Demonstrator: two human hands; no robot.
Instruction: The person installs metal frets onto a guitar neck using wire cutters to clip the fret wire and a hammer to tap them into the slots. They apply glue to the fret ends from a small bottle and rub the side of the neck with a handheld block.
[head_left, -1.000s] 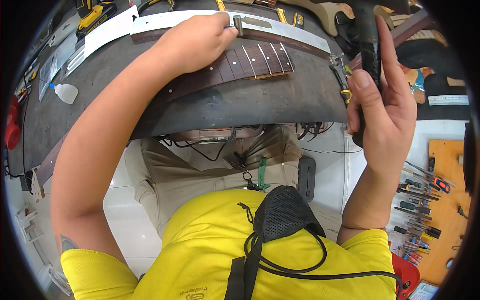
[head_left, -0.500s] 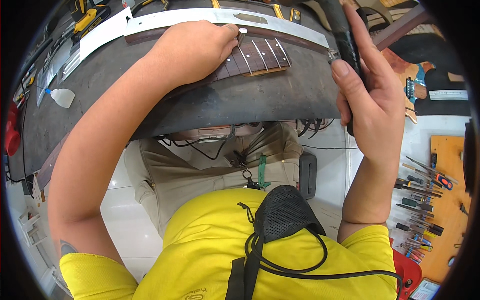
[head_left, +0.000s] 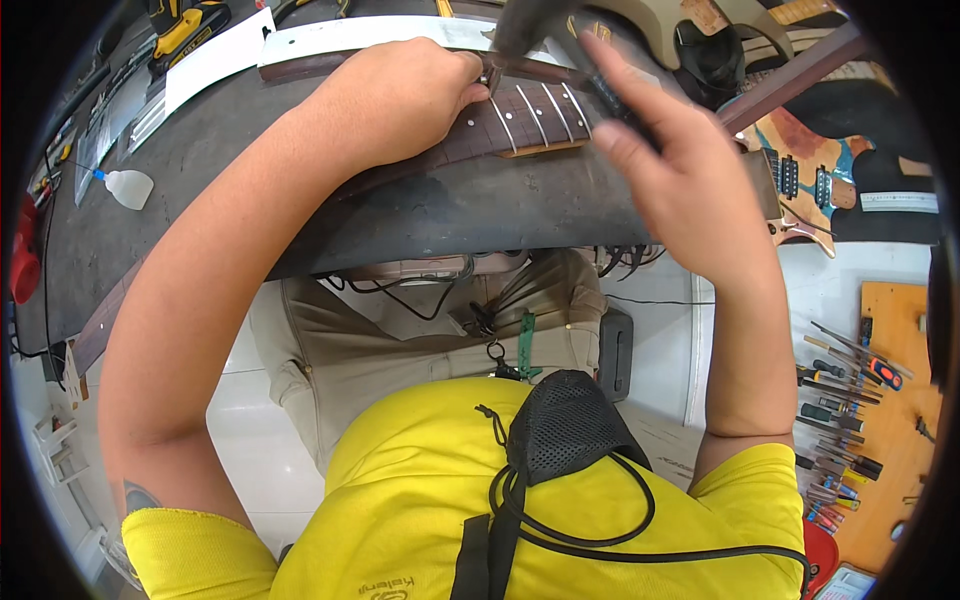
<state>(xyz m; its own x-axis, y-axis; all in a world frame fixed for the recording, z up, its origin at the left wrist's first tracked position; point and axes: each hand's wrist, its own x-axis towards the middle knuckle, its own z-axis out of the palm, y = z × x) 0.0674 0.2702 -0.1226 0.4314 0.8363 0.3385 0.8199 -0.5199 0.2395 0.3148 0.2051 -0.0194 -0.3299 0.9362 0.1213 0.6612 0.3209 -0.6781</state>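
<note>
A dark wooden guitar fretboard (head_left: 480,130) with pale dot inlays lies on the bench, and several bright metal frets (head_left: 531,112) cross its right end. My left hand (head_left: 415,95) rests on it, closed, thumb and fingers pinching a short metal pin or punch (head_left: 490,77), mostly hidden now. In my right hand (head_left: 685,170) is a hammer (head_left: 612,98), gripped by its dark handle and blurred by motion. The hammer head (head_left: 522,28) hangs just above and beyond my left fingertips; whether it touches the pin I cannot tell.
Behind the fretboard runs a long white strip (head_left: 340,36) on dark wood. A small white bottle (head_left: 129,189) and a yellow-black power tool (head_left: 190,35) are at left. Guitar bodies (head_left: 800,170) lie at right, above files and screwdrivers on a wooden board (head_left: 890,320).
My right hand has swung the hammer leftward, bringing its head near my left fingertips. My left hand stays at the pin. The whole view has shifted slightly.
</note>
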